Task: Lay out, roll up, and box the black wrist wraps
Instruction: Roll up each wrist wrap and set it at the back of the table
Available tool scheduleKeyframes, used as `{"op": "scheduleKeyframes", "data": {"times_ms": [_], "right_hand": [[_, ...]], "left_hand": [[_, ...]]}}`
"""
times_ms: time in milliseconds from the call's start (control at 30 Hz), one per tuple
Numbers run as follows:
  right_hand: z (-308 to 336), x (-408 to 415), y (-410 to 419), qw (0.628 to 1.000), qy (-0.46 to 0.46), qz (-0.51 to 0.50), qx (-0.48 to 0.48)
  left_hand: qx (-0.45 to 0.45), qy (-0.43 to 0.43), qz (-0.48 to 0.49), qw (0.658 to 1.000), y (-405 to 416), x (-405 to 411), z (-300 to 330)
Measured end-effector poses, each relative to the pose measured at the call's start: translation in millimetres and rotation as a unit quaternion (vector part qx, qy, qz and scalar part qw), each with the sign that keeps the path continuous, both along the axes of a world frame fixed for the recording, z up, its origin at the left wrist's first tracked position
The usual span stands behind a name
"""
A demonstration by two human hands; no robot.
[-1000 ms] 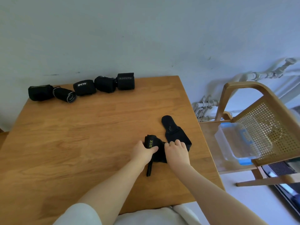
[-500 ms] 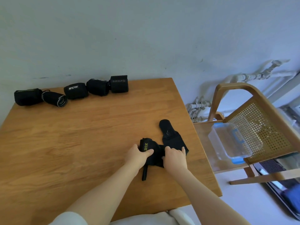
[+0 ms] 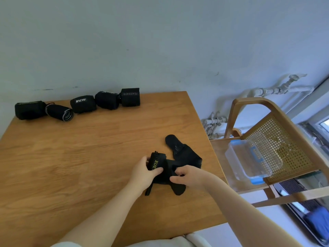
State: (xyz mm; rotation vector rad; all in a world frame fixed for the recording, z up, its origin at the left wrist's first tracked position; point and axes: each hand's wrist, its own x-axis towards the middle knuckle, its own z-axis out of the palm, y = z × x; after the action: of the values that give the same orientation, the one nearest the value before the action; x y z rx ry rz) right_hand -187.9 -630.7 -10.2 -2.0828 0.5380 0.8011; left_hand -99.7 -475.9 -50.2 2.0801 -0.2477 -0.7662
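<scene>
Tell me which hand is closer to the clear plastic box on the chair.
The right hand. It pinches the wrap near the table's right edge, on the side of the clear plastic box; the left hand grips the wrap's rolled end, farther left.

A plain pale blue-grey painted wall, marked with a few small dark scuffs, is seen behind a rectangular light-brown wooden table whose far edge is set against it. To the right of the table, a light wooden chair with a perforated cane back is placed, and white painted pipes are run along the wall behind it, with a cluster of white pipe fittings lower down between table and chair. Part of a window frame is seen at the right edge, admitting soft daylight, and a pale floor is visible below the table's near right corner.
</scene>
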Motion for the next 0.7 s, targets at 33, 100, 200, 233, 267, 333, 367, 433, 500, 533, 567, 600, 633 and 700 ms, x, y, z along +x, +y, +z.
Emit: {"op": "scheduleKeyframes", "data": {"times_ms": [33, 100, 200, 233, 267, 333, 367, 433, 500, 533, 567, 600, 633, 700], "right_hand": [[6, 2, 3, 1.000, -0.014, -0.017, 0.010], [20, 10, 10, 0.990, -0.103, -0.094, 0.030], [37, 28, 21, 0.938, -0.304, -0.164, -0.020], [42, 35, 26, 0.927, -0.348, -0.139, -0.036], [46, 41, 30, 0.918, -0.381, -0.099, -0.040], [54, 51, 39, 0.913, -0.407, -0.024, -0.019], [58, 56, 44, 0.912, -0.409, -0.007, -0.010], [64, 65, 53, 0.908, -0.419, 0.005, -0.008], [69, 73, 63, 0.913, -0.407, 0.009, 0.025], [70, 78, 68, 0.918, -0.395, 0.018, 0.037], [71, 81, 74, 0.920, -0.389, 0.032, 0.029], [73, 84, 79, 0.920, -0.390, 0.049, -0.003], [75, 86, 83, 0.915, -0.397, 0.063, -0.044], [79, 88, 89, 0.903, -0.414, 0.076, -0.091]], "left_hand": [[-0.007, -0.030, -0.017, 0.999, 6, 6, 11], [-0.023, -0.086, -0.036, 0.995, 20, 22, 40], [-0.043, -0.147, -0.067, 0.986, 41, 46, 86], [-0.043, -0.158, -0.087, 0.983, 46, 52, 99], [-0.044, -0.167, -0.104, 0.979, 52, 57, 110], [-0.055, -0.168, -0.116, 0.977, 63, 65, 126], [-0.068, -0.155, -0.113, 0.979, 69, 68, 132], [-0.087, -0.125, -0.111, 0.982, 82, 73, 139], [-0.082, -0.113, -0.123, 0.983, 93, 76, 141], [-0.079, -0.109, -0.129, 0.983, 98, 77, 140], [-0.076, -0.104, -0.130, 0.983, 103, 78, 139], [-0.075, -0.097, -0.124, 0.985, 108, 79, 137], [-0.078, -0.090, -0.114, 0.986, 114, 79, 134], [-0.102, -0.064, -0.084, 0.989, 124, 80, 130]]}}
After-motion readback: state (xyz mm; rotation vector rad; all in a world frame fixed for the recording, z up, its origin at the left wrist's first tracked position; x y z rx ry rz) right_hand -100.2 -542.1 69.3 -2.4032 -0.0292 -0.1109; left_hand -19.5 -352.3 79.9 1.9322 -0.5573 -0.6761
